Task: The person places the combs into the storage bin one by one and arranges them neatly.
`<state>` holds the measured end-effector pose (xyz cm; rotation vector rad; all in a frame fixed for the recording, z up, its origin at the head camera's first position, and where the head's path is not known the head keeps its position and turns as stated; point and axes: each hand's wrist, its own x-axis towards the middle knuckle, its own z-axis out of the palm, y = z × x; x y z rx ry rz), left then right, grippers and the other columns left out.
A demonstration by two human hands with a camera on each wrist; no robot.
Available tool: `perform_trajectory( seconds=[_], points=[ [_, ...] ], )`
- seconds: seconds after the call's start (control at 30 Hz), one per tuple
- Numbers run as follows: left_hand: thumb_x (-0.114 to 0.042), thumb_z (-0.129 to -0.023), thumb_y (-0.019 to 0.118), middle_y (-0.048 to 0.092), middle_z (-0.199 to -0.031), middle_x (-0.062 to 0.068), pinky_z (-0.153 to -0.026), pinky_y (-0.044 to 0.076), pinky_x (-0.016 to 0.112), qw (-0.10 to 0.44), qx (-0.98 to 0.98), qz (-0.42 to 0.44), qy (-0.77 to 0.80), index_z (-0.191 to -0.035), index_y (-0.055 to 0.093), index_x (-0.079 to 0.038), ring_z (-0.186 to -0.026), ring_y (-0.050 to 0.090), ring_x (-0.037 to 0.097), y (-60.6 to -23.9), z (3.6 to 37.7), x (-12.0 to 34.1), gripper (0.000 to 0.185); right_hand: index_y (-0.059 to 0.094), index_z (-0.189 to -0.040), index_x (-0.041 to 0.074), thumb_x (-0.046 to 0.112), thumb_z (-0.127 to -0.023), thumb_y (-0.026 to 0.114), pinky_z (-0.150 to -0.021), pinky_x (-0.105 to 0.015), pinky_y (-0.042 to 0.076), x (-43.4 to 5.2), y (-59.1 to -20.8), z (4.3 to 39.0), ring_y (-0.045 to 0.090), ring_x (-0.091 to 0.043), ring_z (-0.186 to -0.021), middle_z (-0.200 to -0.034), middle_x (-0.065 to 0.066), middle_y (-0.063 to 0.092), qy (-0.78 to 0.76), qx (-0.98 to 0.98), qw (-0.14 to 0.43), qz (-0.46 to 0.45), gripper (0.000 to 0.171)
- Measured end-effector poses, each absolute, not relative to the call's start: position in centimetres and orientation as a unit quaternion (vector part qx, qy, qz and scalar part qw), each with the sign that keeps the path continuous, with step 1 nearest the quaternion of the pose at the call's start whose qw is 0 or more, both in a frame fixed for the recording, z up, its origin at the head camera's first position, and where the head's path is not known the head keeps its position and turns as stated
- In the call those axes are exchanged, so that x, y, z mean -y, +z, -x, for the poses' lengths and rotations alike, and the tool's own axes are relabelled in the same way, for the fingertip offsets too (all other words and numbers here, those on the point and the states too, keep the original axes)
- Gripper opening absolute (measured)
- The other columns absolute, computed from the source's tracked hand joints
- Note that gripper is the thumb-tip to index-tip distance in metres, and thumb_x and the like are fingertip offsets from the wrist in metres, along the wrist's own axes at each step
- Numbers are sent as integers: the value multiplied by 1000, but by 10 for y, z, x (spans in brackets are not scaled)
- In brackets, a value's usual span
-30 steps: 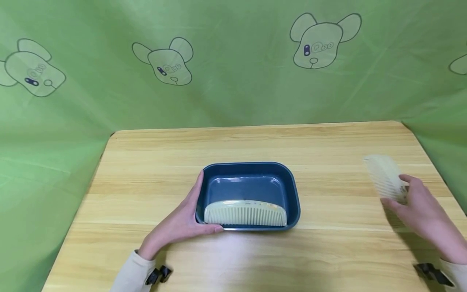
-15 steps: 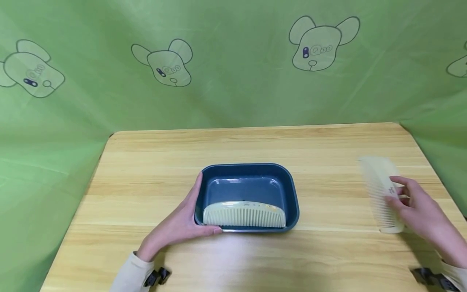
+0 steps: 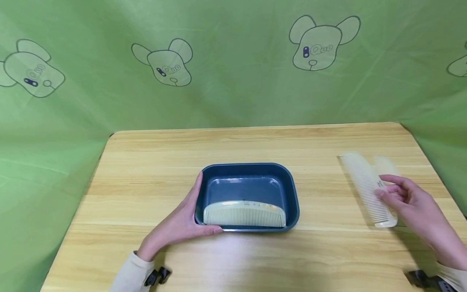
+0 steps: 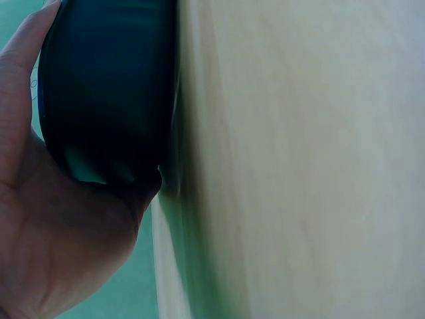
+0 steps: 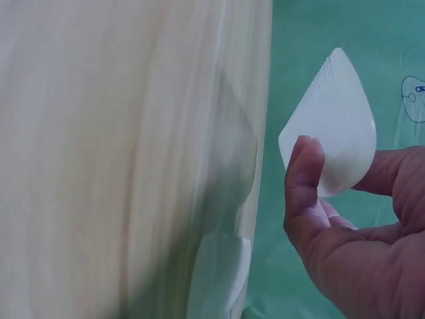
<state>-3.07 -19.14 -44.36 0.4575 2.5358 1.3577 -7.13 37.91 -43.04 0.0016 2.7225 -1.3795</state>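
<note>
In the head view, a dark blue rectangular tray (image 3: pixel 240 186) stands mid-table, with a pale cream comb (image 3: pixel 244 213) lying along its near side, teeth toward me. My left hand (image 3: pixel 180 221) holds the tray's left end, thumb along the near rim and fingers at the left side. To the right, my right hand (image 3: pixel 416 207) pinches a second pale comb (image 3: pixel 366 188) between thumb and fingers. The right wrist view shows this held comb (image 5: pixel 335 126) raised off the table. Another pale comb (image 3: pixel 386 164) lies on the tabletop behind it, mostly covered by the hand and held comb.
The light wooden table (image 3: pixel 157 162) has rounded far corners. A green cloth (image 3: pixel 233 93) with printed animal heads hangs behind it and at both sides. Bare wood lies between the tray and my right hand.
My right hand has lifted its comb and moved it left toward the tray, uncovering part of another comb on the table. The left hand and tray stay put.
</note>
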Motion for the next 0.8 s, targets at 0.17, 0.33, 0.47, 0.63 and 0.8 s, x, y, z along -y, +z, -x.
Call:
perform_trajectory(
  seconds=[0.17,0.33,0.47,0.63,0.8],
  points=[
    [-55,-79,98,-3,-182,2,-126,25,61,114,-863,-154,468,-174,-15,-37,-164,14,32,-443,31,191,148,55,-139,45,8,-109,68,-74,-10,49,-375,-430,69,65,2,-92,-107,17,67,-493,-868,59,9,49],
    [-54,-79,98,-2,-182,3,-126,25,61,114,-862,-156,469,-174,-15,-37,-164,14,32,-443,31,191,148,55,-142,43,8,-110,67,-75,-12,50,-369,-429,68,63,-1,-94,-111,14,66,-500,-863,69,14,49],
    [-53,-79,98,-1,-182,3,-126,26,61,113,-859,-157,474,-174,-15,-37,-164,15,31,-444,31,191,148,56,-147,38,11,-111,67,-74,-14,50,-362,-427,67,61,-2,-94,-114,12,63,-495,-866,65,21,47],
    [-53,-79,98,-1,-182,3,-127,25,61,112,-859,-157,474,-174,-15,-37,-164,14,30,-444,31,191,149,59,-151,32,10,-110,67,-70,-19,54,-349,-423,67,63,-5,-93,-115,12,66,-503,-862,62,26,47],
    [-53,-79,98,-1,-182,3,-127,25,60,113,-859,-158,474,-174,-15,-36,-164,14,30,-444,31,190,149,61,-154,25,10,-110,67,-69,-19,55,-337,-418,64,64,-5,-94,-118,14,69,-510,-858,47,23,47]
  ],
)
